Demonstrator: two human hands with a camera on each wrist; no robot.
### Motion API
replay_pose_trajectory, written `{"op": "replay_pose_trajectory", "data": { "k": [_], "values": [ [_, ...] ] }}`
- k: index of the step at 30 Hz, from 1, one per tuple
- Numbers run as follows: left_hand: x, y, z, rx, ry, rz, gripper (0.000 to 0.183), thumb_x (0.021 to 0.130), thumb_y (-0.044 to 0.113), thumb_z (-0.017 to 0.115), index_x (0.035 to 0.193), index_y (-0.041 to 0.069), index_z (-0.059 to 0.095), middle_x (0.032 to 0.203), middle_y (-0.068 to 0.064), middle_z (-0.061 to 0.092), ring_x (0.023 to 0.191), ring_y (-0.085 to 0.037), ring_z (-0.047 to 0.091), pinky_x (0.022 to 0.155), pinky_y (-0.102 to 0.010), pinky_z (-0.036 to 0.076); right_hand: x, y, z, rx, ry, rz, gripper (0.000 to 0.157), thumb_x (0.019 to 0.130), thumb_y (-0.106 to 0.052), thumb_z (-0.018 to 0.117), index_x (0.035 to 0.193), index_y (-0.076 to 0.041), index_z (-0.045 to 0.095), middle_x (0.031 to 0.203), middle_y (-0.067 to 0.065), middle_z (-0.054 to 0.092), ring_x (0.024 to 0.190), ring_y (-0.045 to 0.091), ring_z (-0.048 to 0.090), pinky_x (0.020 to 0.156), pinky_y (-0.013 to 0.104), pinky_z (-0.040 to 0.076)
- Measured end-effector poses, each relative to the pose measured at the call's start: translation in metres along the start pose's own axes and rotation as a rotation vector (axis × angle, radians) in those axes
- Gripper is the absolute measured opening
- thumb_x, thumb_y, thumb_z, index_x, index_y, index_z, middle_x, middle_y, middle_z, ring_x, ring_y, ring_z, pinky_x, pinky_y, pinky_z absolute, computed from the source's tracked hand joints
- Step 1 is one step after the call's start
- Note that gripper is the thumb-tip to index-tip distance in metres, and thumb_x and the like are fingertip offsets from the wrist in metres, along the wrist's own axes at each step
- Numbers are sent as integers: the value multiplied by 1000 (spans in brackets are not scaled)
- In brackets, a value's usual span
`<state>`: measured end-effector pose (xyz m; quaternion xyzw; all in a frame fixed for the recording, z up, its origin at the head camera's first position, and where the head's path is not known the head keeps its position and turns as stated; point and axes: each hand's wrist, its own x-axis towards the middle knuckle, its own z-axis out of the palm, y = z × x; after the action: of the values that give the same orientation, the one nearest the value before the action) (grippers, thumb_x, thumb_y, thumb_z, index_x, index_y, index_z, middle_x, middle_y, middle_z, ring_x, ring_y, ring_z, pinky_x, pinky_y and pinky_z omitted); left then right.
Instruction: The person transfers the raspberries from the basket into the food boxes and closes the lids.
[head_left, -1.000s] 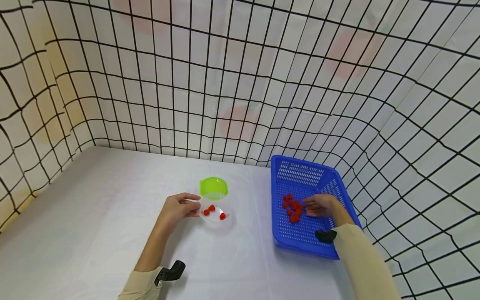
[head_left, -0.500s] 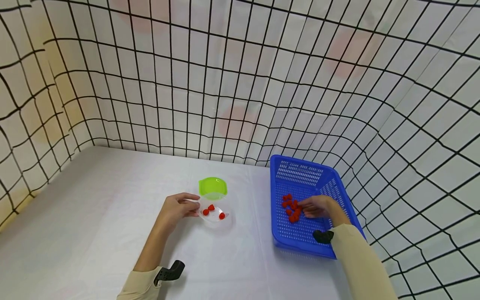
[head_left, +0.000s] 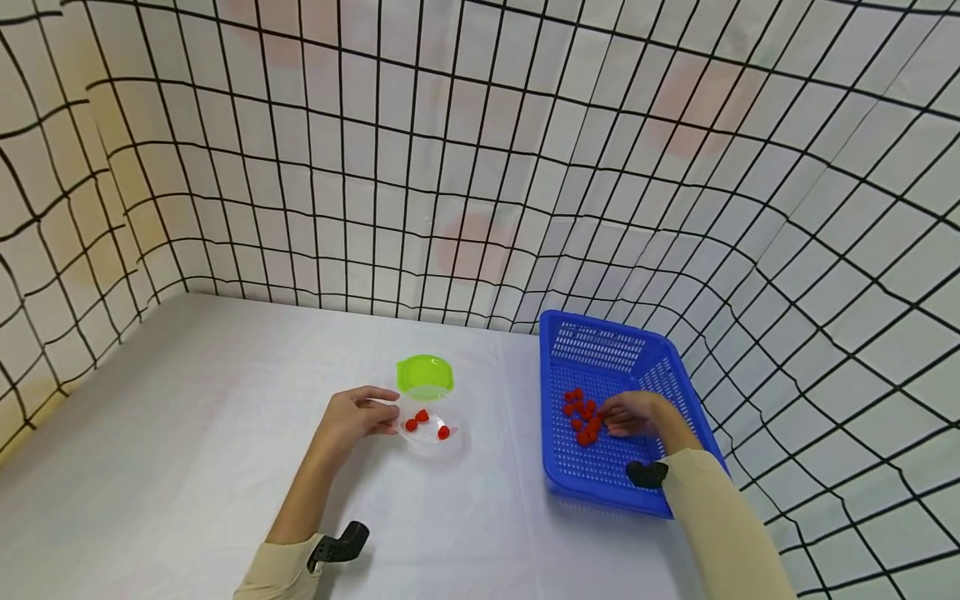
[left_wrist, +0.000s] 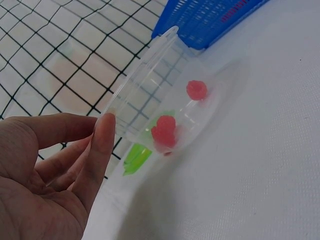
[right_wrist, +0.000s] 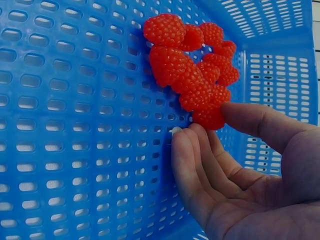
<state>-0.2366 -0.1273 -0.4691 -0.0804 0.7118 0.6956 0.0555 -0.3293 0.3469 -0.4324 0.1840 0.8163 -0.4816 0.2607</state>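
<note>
My left hand [head_left: 360,412] pinches the rim of a clear plastic bowl [left_wrist: 140,80] between thumb and fingers. Inside the bowl lie 3 red raspberries [head_left: 444,432], two of them close together. My right hand [head_left: 633,414] reaches down into a blue plastic basket [head_left: 553,467]. In the right wrist view, its thumb and fingertips pinch one raspberry [right_wrist: 209,117] at the near end of a cluster. Several other raspberries [right_wrist: 167,65] lie heaped on the perforated basket floor beside that hand.
Just behind the bowl, a bright green plastic piece [head_left: 425,372], shaped like a shallow lid with tabs, lies on the white-covered table [head_left: 210,400]. Black netting [head_left: 420,167] over white sheeting surrounds the back and sides. The basket's raised walls stand around my right hand.
My right hand has moved slightly left to the raspberries and its thumb and fingers have closed on one. The left hand keeps its hold on the bowl's rim.
</note>
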Motion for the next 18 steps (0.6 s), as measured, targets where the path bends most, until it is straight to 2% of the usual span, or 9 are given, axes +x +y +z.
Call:
{"op": "replay_pose_trajectory", "data": {
  "k": [5,9,12,16,18],
  "values": [
    [0,0,0,-7,-3,0,31,92,9,72,121,-4,68,90,-14,73,69,-19,73,76,-35,64,-4,-1,-1,5,20,-18,34,102,-11,56,126,12,59,96,18,72,83,25,71,87,38,62],
    [0,0,-1,-4,0,1,31,93,9,72,121,-4,68,89,-13,73,69,-18,73,75,-34,64,-7,-4,-5,-4,3,-38,35,102,-12,56,127,13,59,100,19,70,84,24,71,87,36,63],
    [0,0,-1,-5,1,2,31,92,9,72,121,-4,68,90,-14,73,69,-19,73,76,-35,64,-10,-8,-10,-28,-43,-71,37,103,-14,53,127,14,58,103,19,69,84,21,71,86,34,62],
    [0,1,-1,-6,0,3,31,92,9,72,120,-4,68,90,-14,73,69,-19,73,75,-35,64,-17,-19,-14,-47,-75,-109,38,102,-15,55,126,15,59,105,19,69,82,19,71,87,34,62],
    [0,1,-1,-6,-1,4,31,92,9,72,120,-4,68,90,-14,73,69,-19,73,75,-34,64,-21,-27,-15,-50,-64,-123,38,101,-15,57,125,14,60,105,19,70,81,18,71,87,34,62]
  ]
}}
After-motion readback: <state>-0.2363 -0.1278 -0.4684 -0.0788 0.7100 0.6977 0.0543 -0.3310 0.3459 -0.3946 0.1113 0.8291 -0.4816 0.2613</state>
